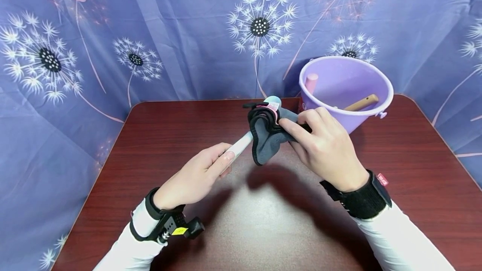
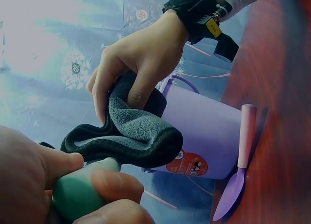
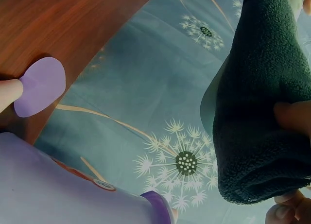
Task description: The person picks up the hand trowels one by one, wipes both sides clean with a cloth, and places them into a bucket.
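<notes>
My left hand (image 1: 196, 175) grips the white and green handle (image 1: 239, 147) of a tool with a pale blue rounded head (image 1: 273, 100), likely a toy spade. A grey fleecy cloth (image 1: 265, 135) with black edging is bunched around the tool's upper part. With thumb and fingers, my right hand (image 1: 327, 147) pinches the cloth from the right. In the right wrist view, the cloth (image 3: 262, 107) covers most of the tool, with a strip of the pale head (image 3: 209, 110) showing beside it. The tool is held above the table, its middle hidden by the cloth.
Behind my right hand stands a purple bucket (image 1: 384, 74), with a pink handle (image 1: 311, 80) and a wooden handle (image 1: 363, 103) in it. A purple spade (image 2: 231, 195) with a pink handle lies on the table near the bucket. A patterned blue curtain (image 1: 188, 32) hangs behind.
</notes>
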Motion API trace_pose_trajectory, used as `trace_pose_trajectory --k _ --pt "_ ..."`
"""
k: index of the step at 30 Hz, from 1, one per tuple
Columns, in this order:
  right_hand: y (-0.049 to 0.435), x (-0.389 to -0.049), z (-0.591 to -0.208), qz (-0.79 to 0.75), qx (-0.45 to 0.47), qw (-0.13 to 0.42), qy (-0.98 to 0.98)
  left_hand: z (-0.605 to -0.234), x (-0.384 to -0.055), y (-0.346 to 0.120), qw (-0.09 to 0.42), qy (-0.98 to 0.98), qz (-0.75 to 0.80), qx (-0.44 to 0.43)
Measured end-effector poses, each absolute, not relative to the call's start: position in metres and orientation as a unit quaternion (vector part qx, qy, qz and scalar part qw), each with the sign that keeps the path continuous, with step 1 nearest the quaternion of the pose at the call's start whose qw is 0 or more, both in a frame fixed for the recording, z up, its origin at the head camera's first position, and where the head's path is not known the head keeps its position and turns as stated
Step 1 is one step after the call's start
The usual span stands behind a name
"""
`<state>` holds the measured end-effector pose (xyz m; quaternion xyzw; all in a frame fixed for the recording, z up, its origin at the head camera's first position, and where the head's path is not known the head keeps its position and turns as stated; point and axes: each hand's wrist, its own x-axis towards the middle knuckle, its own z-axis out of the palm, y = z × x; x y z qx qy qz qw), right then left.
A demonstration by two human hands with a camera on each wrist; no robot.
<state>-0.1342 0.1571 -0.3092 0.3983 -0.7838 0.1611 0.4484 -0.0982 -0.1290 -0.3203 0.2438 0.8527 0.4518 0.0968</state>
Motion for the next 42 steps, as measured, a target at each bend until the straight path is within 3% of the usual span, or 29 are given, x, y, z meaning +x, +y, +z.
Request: trace_pose_trajectory --k 42 --pt "0.171 -0.141 -0.321 0.186 0.289 0.424 -0.838 -0.315 -0.096 -0.13 0.095 0.862 0.429 0.253"
